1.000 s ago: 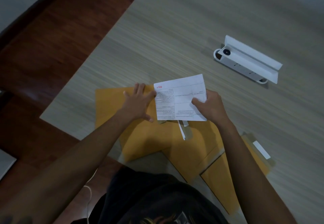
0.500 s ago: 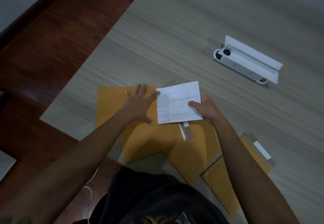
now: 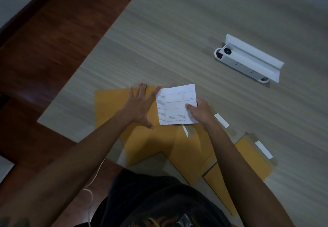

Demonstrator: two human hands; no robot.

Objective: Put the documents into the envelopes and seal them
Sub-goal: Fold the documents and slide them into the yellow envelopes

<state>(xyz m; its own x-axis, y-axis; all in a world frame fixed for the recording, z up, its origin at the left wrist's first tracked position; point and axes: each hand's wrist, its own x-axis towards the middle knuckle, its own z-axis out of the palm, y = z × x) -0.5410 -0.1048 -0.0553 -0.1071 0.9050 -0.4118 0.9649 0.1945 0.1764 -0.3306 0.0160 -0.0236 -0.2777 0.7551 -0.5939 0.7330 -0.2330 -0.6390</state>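
Document (image 3: 174, 106) in right hand (image 3: 200, 114), partway inside envelope (image 3: 113, 106)

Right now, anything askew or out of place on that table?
Mostly tidy. The brown envelopes lie fanned at different angles and overlap, several hanging past the table edge nearest the person. The left hand presses one flat while the right hand holds the document. No spills or damage visible.

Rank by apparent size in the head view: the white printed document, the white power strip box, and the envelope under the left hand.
1. Envelope under the left hand, partly covered, yet its shown area looks largest.
2. White printed document and white power strip box: too close to rank; the box lies farther from the camera.
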